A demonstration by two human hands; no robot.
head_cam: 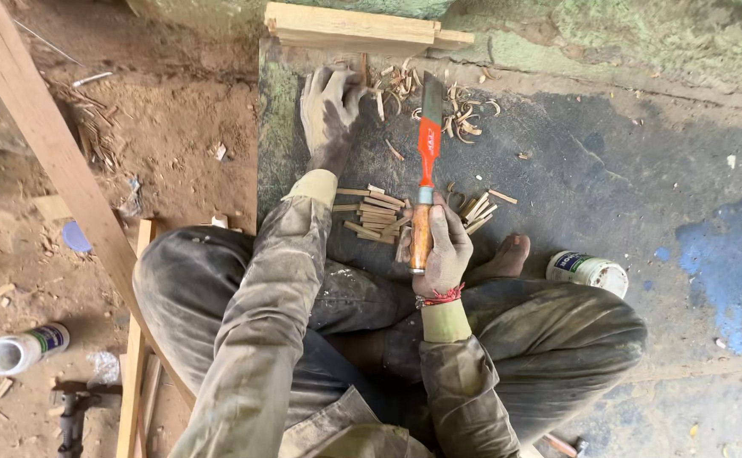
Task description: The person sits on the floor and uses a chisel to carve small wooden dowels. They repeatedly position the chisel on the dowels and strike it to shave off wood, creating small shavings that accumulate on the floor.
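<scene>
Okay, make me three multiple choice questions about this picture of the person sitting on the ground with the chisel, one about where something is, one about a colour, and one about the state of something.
1. Where is the left hand?
A. on a small wood piece near the shavings
B. on the white pot
C. on the knee

2. What colour is the chisel just below its blade?
A. blue
B. orange-red
C. green

3. How is the chisel held?
A. lying loose on the ground
B. gripped by its wooden handle in the right hand, blade pointing away from the person
C. held by both hands

Answers: 1 A, the fingers rest by the curled shavings; 2 B, that section is bright orange-red; 3 B, only the right hand closes round the handle.
</scene>
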